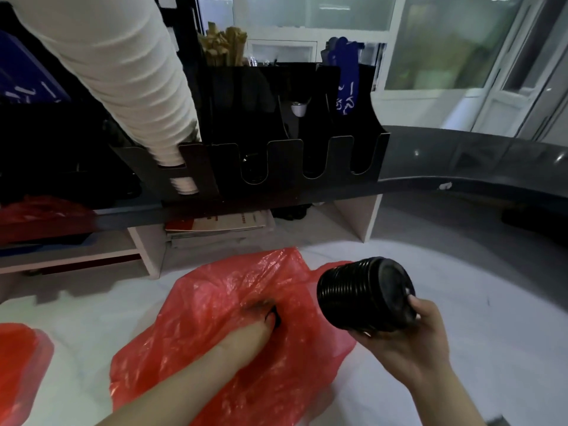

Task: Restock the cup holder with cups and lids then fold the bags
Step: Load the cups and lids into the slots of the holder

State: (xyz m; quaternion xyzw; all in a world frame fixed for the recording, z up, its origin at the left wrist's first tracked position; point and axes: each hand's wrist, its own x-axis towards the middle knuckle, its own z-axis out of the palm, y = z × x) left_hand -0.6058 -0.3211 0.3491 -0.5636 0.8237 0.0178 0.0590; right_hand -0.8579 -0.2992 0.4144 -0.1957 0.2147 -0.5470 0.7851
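A bundle of wooden sticks (226, 44) stood at the back, near a blue sign (345, 87) with white writing. Papers (221, 226) lay stacked under a curved grey shelf (461, 161), which stood over a white tabletop (461, 272). Windows (430, 41) lined the far wall.

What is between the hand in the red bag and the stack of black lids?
Only red bag plastic lies between the left hand and the stack of lids in the right hand, as the head view shows.
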